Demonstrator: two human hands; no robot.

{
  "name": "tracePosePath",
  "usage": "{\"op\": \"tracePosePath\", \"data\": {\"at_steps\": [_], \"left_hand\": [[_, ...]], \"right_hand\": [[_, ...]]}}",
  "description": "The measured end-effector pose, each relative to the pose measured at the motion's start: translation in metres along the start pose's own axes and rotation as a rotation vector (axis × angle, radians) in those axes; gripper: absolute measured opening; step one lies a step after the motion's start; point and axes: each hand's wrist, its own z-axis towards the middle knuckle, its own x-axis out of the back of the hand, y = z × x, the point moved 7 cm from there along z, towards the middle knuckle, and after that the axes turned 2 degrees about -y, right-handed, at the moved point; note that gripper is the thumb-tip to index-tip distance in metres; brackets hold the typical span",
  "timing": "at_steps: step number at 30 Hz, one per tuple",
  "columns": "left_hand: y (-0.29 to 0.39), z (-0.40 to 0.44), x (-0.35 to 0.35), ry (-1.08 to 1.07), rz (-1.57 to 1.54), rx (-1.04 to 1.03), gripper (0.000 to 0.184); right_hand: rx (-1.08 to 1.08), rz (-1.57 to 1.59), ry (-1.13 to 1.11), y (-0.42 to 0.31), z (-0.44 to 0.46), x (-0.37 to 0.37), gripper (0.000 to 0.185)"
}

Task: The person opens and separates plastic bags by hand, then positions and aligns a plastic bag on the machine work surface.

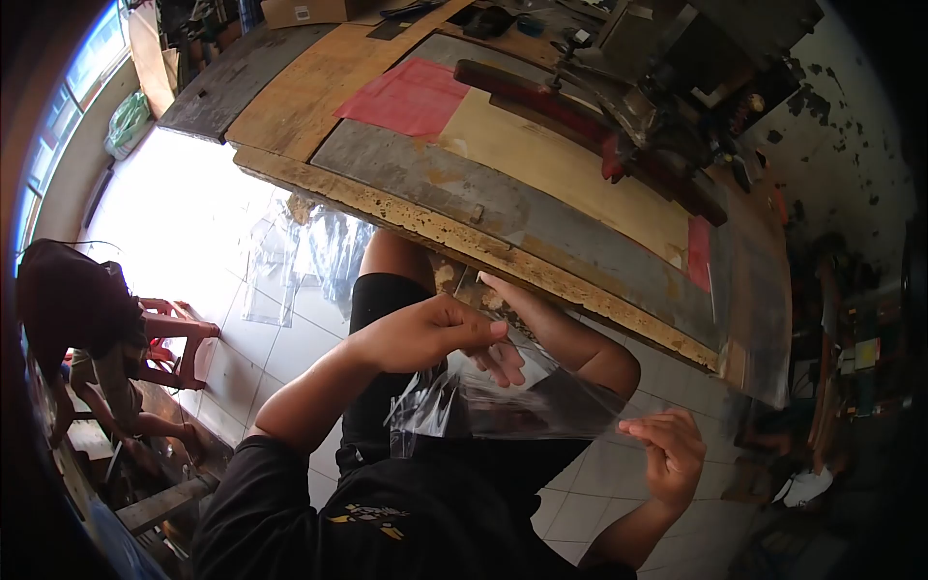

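Note:
A clear plastic sheet or bag [541,406] stretches across my lap, wrinkled at its left end. My right hand [667,449] pinches its right edge between thumb and fingertips. Just above the left part of the plastic is my left hand [454,333], its thumb stretched out and its fingers loosely bent, with a gap between them. The left fingertips overlap the upper edge of the plastic; whether they touch it is unclear.
Ahead stands a worn workbench [483,246] with a red sheet [411,97], a yellowish panel [551,155] and a dark machine with a long red bar [541,101]. Clear plastic pieces [319,251] lie on the floor at left. A red stool [179,338] is beyond them.

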Motion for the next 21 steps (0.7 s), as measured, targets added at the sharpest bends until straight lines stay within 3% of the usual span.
{"op": "tracePosePath", "data": {"at_steps": [6,9,13,14,16,21], "left_hand": [[-0.004,0.003,-0.004,-0.063,-0.113,-0.029,0.057],[-0.008,0.003,-0.010,-0.024,-0.153,-0.050,0.055],[-0.010,0.010,-0.024,-0.045,0.037,-0.179,0.050],[-0.017,0.013,-0.025,-0.043,-0.112,-0.102,0.049],[-0.026,0.014,-0.027,-0.046,-0.322,-0.014,0.044],[-0.020,0.018,-0.031,-0.121,-0.264,-0.114,0.043]], "right_hand": [[-0.071,0.156,-0.060,0.012,-0.010,0.010,0.021],[-0.109,0.083,-0.032,0.015,-0.013,0.008,0.021],[-0.247,0.208,0.072,0.021,-0.022,0.004,0.021],[-0.279,0.239,0.098,0.022,-0.023,0.005,0.021],[-0.246,0.239,0.046,0.025,-0.023,0.005,0.019],[-0.176,0.103,-0.070,0.046,-0.026,0.009,0.015]]}}
